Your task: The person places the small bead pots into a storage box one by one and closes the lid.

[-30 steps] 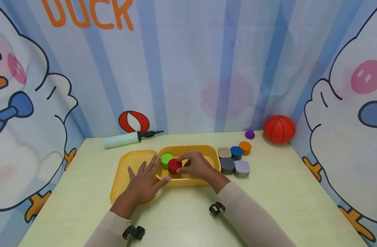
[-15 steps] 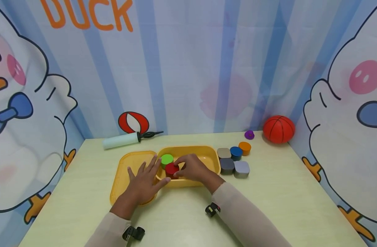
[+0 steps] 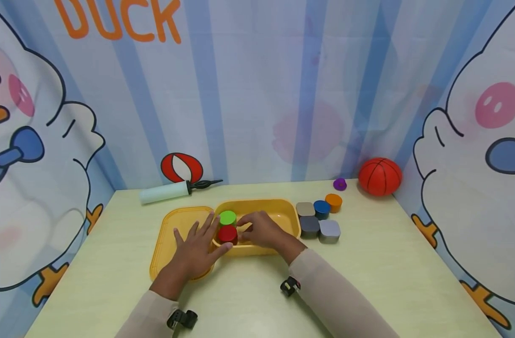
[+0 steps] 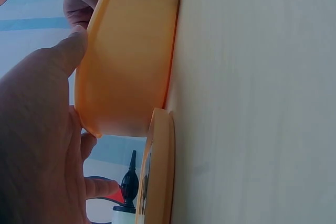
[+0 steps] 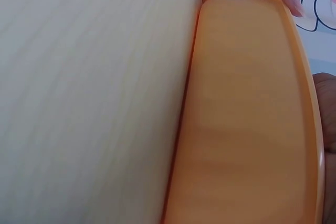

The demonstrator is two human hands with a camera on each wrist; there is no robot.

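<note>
One red block (image 3: 227, 234) is sitting inside the yellow box (image 3: 257, 251), at its left end beside the green block (image 3: 228, 217); the left hand (image 3: 196, 253) is spreading its fingers wide over the yellow lid (image 3: 165, 239), its thumb touching the box's rim; the right hand (image 3: 263, 230) is hovering just right of the red block, thumb and forefinger slightly parted.

We see smooth, softly shiny yellow plastic box (image 3: 249, 251) at centre, smooth, faintly grained tabletop (image 3: 249, 295) below, creased cloth backdrop (image 3: 257, 84) above, matt fabric sleeves (image 3: 337, 291) at bottom.
</note>
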